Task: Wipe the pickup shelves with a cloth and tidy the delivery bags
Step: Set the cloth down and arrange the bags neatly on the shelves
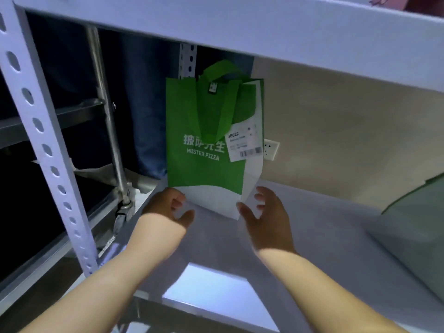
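1. Nearest the lens: two bare forearms, reaching in over the shelf board toward its back.
2. Left hand: fingers loosely curled, thumb out, at the bag's lower left corner; touching or just short of it, cannot tell.
3. Right hand: fingers spread and empty, beside the lower right edge, apparently not gripping.
4. Between both hands: green-and-white Mister Pizza delivery bag, upright near the back left of the shelf, handles drooping forward, printed order label on its front.
5. Behind and around: perforated white upright at left, upper shelf edge overhead, wall socket behind the bag, another greenish bag at far right.
6. Step in hand, judged: tidying, namely squaring this bag in place. No cloth in sight.
7. Next move calls for: gentle, even pressure at both bottom corners, keeping the light bag from tipping.
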Action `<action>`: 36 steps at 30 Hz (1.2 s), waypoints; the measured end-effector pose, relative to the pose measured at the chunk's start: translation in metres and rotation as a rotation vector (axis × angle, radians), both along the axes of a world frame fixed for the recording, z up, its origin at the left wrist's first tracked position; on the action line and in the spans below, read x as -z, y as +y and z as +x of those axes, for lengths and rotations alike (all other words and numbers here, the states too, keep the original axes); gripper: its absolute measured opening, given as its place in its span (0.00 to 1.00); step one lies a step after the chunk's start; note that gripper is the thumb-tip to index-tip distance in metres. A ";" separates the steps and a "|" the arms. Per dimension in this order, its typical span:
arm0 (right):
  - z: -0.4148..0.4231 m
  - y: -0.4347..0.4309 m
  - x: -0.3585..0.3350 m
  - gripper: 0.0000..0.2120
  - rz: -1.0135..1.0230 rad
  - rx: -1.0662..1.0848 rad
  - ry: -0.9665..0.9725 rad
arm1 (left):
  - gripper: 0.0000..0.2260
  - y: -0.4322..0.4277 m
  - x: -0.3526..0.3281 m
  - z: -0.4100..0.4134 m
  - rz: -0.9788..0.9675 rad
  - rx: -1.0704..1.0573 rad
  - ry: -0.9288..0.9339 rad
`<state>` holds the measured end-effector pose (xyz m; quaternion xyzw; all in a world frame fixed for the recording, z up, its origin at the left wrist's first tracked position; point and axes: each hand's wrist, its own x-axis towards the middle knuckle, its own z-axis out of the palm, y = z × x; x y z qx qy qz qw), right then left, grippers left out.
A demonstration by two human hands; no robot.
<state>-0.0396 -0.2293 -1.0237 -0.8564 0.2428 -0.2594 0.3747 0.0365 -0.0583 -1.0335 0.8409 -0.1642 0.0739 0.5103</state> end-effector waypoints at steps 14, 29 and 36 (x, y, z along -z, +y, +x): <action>0.024 -0.007 -0.001 0.06 0.063 0.186 0.022 | 0.11 -0.008 0.011 0.001 -0.144 0.037 0.013; -0.074 -0.008 0.000 0.09 0.305 0.090 -0.092 | 0.12 -0.003 0.018 -0.034 -0.155 0.070 0.155; -0.073 -0.018 0.012 0.08 0.321 0.010 0.017 | 0.06 -0.003 0.028 -0.031 -0.092 0.036 0.132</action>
